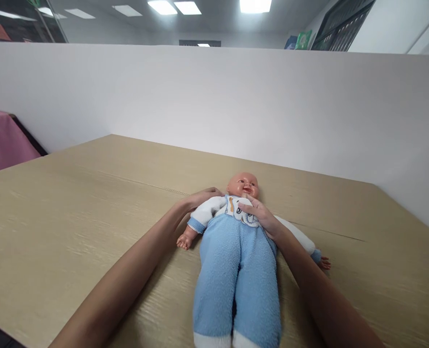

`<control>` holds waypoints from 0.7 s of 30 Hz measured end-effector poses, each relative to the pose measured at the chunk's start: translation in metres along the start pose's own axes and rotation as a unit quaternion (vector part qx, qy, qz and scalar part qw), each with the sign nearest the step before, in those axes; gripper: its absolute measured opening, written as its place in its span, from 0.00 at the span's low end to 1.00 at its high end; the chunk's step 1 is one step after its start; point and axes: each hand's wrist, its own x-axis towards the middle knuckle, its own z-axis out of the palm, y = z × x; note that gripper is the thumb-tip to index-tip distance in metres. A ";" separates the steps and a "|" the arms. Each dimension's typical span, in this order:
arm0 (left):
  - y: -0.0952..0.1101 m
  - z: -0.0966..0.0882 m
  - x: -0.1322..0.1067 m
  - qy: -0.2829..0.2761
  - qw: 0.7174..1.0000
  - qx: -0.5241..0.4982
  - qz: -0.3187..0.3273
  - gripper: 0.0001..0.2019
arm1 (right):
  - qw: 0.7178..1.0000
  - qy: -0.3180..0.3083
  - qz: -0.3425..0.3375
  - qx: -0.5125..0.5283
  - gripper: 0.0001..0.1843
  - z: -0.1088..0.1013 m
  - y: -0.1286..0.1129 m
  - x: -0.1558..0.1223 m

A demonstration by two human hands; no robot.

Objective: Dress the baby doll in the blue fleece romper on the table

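A baby doll lies on its back on the table, head pointing away from me. It wears light blue fleece trousers and a white top with a printed front and blue cuffs. My left hand rests at the doll's shoulder on the left, fingers stretched toward its neck, their tips hidden behind the shoulder. Across the chest on the other side lies my right hand, thumb and fingers apart, a fingertip just below the doll's chin. Both doll arms are spread outward. The feet run out of the bottom of the view.
The wide wooden table has seam lines across its top. A white partition rises behind its far edge. At the far left is a pink cloth-covered surface. A green package shows above the partition.
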 end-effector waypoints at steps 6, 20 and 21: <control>0.014 -0.034 0.004 -0.160 0.953 0.199 -0.165 0.26 | 0.997 -0.003 -0.017 -0.077 0.26 0.010 -0.014 -0.002; 0.015 -0.052 0.009 -0.294 0.877 0.380 -0.012 0.26 | 0.766 0.119 -0.117 -0.620 0.23 -0.030 -0.029 -0.044; 0.018 -0.052 0.007 -0.277 0.870 0.409 -0.006 0.26 | 0.750 0.139 -0.131 -0.634 0.23 -0.038 -0.026 -0.054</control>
